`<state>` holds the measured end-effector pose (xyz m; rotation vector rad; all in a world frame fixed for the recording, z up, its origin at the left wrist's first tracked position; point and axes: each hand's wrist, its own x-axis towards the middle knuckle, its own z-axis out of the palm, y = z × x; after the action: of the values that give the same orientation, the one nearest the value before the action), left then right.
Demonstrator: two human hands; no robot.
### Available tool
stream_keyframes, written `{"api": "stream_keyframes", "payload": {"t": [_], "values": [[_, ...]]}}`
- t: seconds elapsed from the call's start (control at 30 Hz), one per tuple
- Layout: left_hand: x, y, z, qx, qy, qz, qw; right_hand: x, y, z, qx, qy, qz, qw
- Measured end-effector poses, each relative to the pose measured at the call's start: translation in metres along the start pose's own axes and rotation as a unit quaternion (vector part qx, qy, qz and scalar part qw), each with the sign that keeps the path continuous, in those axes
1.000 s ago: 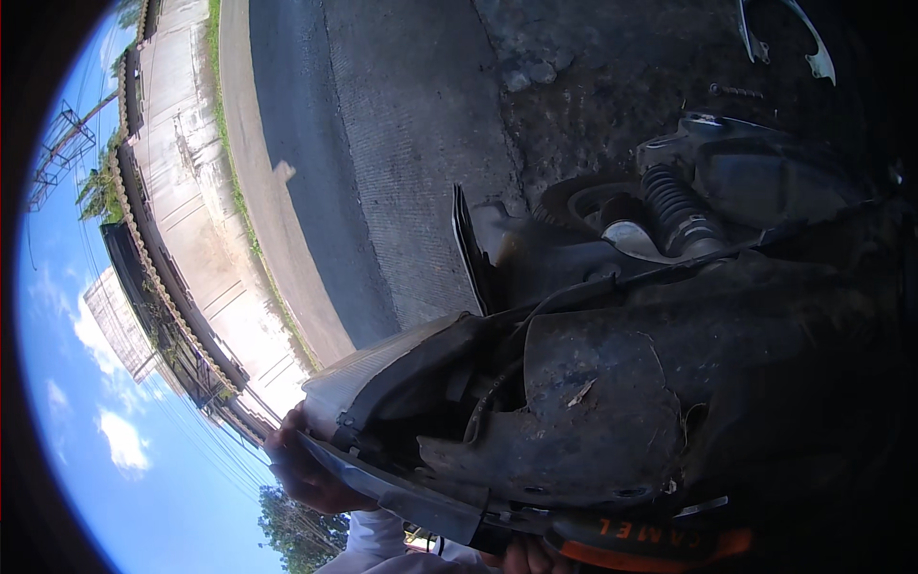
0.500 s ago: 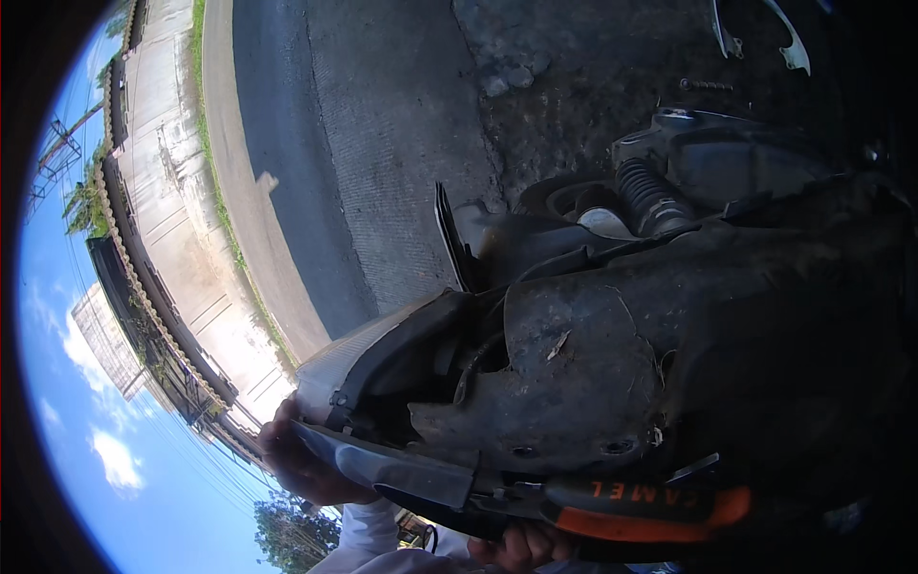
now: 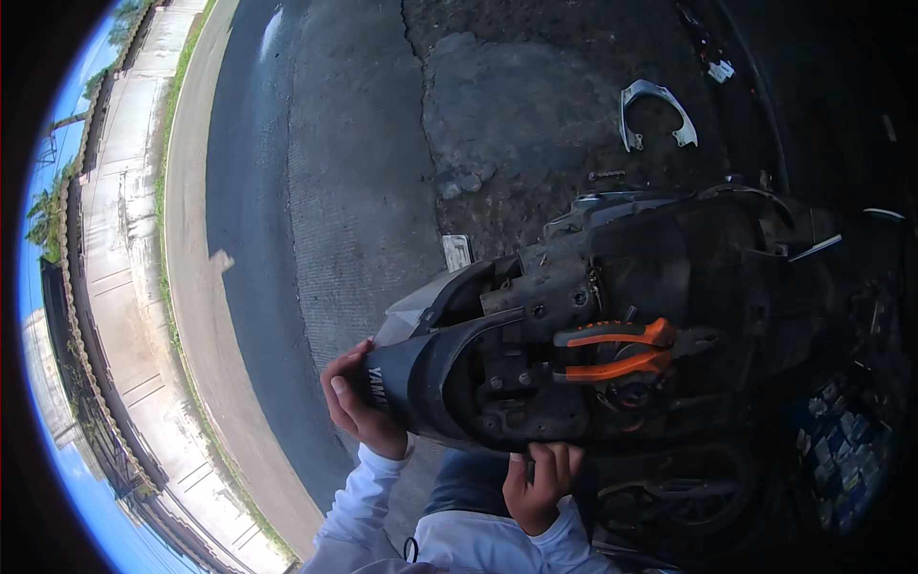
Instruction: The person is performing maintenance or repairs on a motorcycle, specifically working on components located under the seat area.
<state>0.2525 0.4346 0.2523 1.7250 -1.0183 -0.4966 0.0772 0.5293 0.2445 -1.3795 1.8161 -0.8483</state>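
My left hand (image 3: 368, 407) grips the outer end of a black tail panel (image 3: 430, 349) on a partly stripped motor scooter, its fingers curled on the panel. My right hand (image 3: 540, 488) is closed on the lower edge of the same bodywork, to the right of my left hand. Above the left part of the panel is a grey lens piece (image 3: 404, 311). Orange-and-black pliers (image 3: 622, 366) lie on the dark body (image 3: 688, 244) just right of the panel, above my right hand. The fingertips of both hands are partly hidden behind the bodywork edge.
A curved silver bracket (image 3: 655, 91) and a small spring (image 3: 607, 175) lie on the dark, rough ground beyond the scooter. A pale rectangular object (image 3: 457, 251) is beside the tail. A paved road (image 3: 196, 249) and wall (image 3: 124, 258) run along the left. Blue-and-white littered items (image 3: 841, 440) are at lower right.
The view has tipped down over the scooter's top, bringing both hands and the whole pliers into sight. Both hands still hold the bodywork at about the same places.
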Motion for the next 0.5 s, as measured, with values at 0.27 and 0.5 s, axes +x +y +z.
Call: {"api": "stream_keyframes", "payload": {"t": [0.27, 0.5], "values": [[0.012, 0.003, -0.006, -0.009, -0.07, 0.022, 0.997, 0.0, -0.012, 0.009, 0.023, 0.092, -0.023, 0.995], [0.015, 0.013, -0.016, 0.035, -0.103, 0.102, 0.989, -0.006, -0.014, 0.009, 0.006, 0.129, -0.068, 0.989]]}}
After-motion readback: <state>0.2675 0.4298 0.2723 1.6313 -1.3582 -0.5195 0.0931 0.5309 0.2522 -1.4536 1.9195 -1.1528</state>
